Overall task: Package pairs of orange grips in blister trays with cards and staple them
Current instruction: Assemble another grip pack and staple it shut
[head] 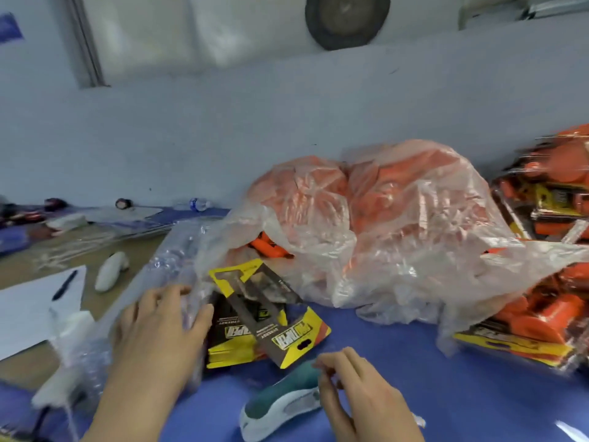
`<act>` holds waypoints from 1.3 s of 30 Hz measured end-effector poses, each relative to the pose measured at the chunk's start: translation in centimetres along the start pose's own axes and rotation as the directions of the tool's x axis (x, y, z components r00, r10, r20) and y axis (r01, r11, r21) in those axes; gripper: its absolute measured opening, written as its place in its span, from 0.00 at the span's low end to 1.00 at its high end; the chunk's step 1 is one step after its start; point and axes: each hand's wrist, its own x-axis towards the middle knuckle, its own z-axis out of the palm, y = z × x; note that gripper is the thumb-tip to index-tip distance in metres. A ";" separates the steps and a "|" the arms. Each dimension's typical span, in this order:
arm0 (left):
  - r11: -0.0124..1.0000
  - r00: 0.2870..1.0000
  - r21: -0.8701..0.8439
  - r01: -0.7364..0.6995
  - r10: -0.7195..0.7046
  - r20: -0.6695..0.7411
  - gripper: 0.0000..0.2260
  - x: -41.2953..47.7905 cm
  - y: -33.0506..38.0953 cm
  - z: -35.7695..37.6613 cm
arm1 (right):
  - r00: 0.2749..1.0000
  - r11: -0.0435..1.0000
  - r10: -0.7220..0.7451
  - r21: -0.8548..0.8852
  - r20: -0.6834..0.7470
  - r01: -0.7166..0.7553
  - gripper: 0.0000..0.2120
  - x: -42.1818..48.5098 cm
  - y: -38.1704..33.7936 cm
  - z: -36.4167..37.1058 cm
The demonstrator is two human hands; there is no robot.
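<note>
Bulging bag [398,218] w/ orange grips [271,247]; hands: L [156,333] flat on blister trays [175,250], R [360,393] curled, grip unclear.

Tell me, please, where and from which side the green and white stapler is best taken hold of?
Wrap the green humped top of the stapler at mid-length, coming from above on its right, where the right hand is. It lies flat on the blue mat, hump up, with the cards crowding its far end.

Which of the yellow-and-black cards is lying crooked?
The top yellow-and-black printed card, turned diagonally across the stack of cards beneath it.
</note>
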 end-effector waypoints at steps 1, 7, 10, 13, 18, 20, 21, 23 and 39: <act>1.000 1.000 0.004 0.003 -0.003 0.030 0.21 0.1 -0.9 -0.2 | 0.999 0.999 -0.045 -0.028 -0.017 0.045 0.05 0.0 -0.1 0.7; 0.994 0.980 0.092 -0.060 0.041 0.194 0.21 0.0 -3.9 0.9 | 0.986 0.984 -0.167 -0.058 -0.011 0.166 0.10 0.1 0.0 3.4; 0.997 0.982 0.057 -0.061 0.049 0.182 0.21 0.0 -4.6 1.2 | 0.986 0.985 -0.165 -0.044 -0.009 0.165 0.11 -0.2 0.2 4.0; 0.997 0.981 0.029 -0.071 0.064 0.184 0.22 0.0 -4.7 1.1 | 0.987 0.986 -0.162 -0.049 0.008 0.163 0.11 -0.5 0.4 4.1; 0.979 0.972 -0.194 -0.062 0.103 0.210 0.17 0.2 -5.4 0.3 | 0.989 0.989 -0.143 -0.030 0.032 0.144 0.12 -1.0 0.5 3.7; 0.963 0.963 -0.260 -0.064 0.128 0.237 0.16 0.2 -6.0 0.0 | 0.989 0.989 -0.147 -0.029 0.036 0.148 0.12 -1.1 0.5 3.4; 0.958 0.959 -0.280 -0.067 0.139 0.246 0.16 0.0 -6.4 -0.1 | 0.988 0.988 -0.149 -0.030 0.039 0.150 0.12 -1.2 0.5 3.3; 0.952 0.955 -0.295 -0.085 0.162 0.247 0.15 -0.2 -6.8 -0.2 | 0.986 0.986 -0.164 -0.029 0.031 0.165 0.12 -1.2 0.3 3.1; 0.912 0.934 -0.391 -0.121 0.238 0.266 0.15 0.4 -8.0 -0.2 | 0.864 0.624 0.163 0.629 0.476 -0.464 0.16 1.5 -11.3 7.5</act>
